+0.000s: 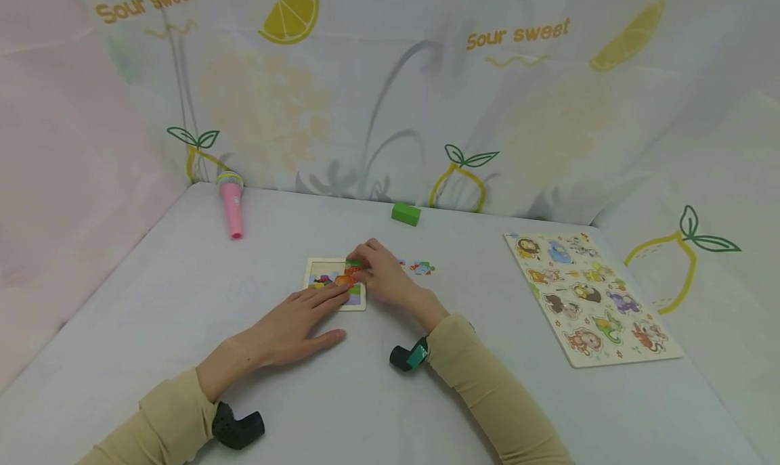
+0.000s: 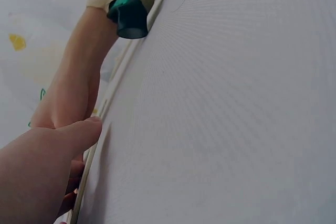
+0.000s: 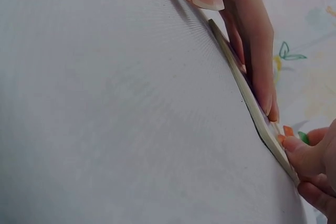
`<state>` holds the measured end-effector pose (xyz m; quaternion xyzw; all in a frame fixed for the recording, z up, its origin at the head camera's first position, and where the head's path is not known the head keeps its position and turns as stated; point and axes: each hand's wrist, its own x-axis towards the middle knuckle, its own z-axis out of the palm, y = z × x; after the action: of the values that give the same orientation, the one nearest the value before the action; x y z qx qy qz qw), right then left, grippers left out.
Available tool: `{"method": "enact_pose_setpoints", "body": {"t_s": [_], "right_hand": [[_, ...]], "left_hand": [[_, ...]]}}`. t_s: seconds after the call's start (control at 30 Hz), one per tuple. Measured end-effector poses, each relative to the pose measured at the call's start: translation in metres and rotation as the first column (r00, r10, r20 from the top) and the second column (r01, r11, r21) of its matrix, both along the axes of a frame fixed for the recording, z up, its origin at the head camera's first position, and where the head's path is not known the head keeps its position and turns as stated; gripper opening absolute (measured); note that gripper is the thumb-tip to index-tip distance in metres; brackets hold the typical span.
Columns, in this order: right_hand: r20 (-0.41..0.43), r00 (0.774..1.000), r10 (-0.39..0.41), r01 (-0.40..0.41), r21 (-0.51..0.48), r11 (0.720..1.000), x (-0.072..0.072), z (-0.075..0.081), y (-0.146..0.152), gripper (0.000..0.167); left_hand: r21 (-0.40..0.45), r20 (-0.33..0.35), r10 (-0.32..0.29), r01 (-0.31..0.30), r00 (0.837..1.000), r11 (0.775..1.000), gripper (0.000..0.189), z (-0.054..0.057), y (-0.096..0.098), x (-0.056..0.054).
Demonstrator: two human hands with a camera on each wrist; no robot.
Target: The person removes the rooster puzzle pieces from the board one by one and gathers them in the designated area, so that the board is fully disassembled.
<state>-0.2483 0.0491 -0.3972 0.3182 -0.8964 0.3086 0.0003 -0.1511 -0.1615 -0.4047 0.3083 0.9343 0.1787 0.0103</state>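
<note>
A small jigsaw puzzle board [image 1: 307,273] with a pale wooden frame lies flat on the table. Across its lower part rest the straight fingers of my left hand [image 1: 298,323], thumb spread out over the tablecloth. At the board's upper right corner, my right hand [image 1: 385,275] pinches a red and green puzzle piece [image 1: 353,269]. In the right wrist view, orange and green bits of that puzzle piece [image 3: 288,130] show at the right thumb, just above the board's edge. Loose puzzle pieces [image 1: 422,268] lie right of the right hand, one partly hidden by it.
A pink toy microphone [image 1: 233,208] lies at the back left. Near the back edge sits a green block [image 1: 405,214]. On the right is a large animal puzzle board [image 1: 563,336]. A printed cloth [image 1: 365,99] hangs behind the table.
</note>
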Motion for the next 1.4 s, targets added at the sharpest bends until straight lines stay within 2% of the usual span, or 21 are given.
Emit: {"method": "enact_pose_setpoints", "body": {"t_s": [0.17, 0.5, 0.8, 0.9, 1.0, 1.17, 1.27, 1.4], "right_hand": [[-0.009, 1.0, -0.022, 0.021, -0.011, 1.0, -0.002, -0.002, 0.0, 0.021], [-0.035, 0.999, -0.026, 0.022, -0.098, 0.995, -0.003, -0.005, -0.002, 0.018], [-0.045, 0.997, -0.059, 0.053, -0.107, 0.993, -0.001, -0.004, -0.002, 0.019], [-0.024, 0.994, -0.109, 0.104, -0.143, 0.984, 0.001, -0.002, -0.002, 0.018], [0.014, 0.984, -0.177, 0.176, -0.205, 0.963, 0.002, 0.006, 0.001, 0.018], [0.077, 0.966, -0.247, 0.258, -0.258, 0.931, 0.001, 0.023, 0.029, 0.016], [0.119, 0.958, -0.262, 0.285, -0.274, 0.919, -0.001, 0.028, 0.055, 0.015], [0.135, 0.95, -0.282, 0.309, -0.279, 0.909, -0.003, 0.029, 0.089, 0.015]], "left_hand": [[-0.001, 0.003, -0.001, 0.001, 1.0, 1.0, 0.069, 0.0, 0.0, 0.0], [-0.001, 0.002, 0.002, -0.002, 1.0, 1.0, 0.069, 0.002, 0.0, 0.0], [0.0, -0.007, -0.002, 0.002, 1.0, 1.0, 0.069, 0.001, 0.001, 0.001], [0.004, 0.003, -0.002, 0.002, 1.0, 1.0, 0.069, 0.001, 0.001, 0.001], [0.009, 0.013, 0.0, 0.0, 1.0, 1.0, 0.069, 0.0, 0.0, 0.001], [0.019, -0.001, -0.006, 0.006, 1.0, 1.0, 0.069, -0.001, 0.0, 0.0], [0.022, -0.003, -0.012, 0.012, 1.0, 1.0, 0.069, -0.001, -0.001, 0.0], [0.02, -0.001, -0.015, 0.015, 1.0, 1.0, 0.068, -0.002, -0.002, 0.0]]}}
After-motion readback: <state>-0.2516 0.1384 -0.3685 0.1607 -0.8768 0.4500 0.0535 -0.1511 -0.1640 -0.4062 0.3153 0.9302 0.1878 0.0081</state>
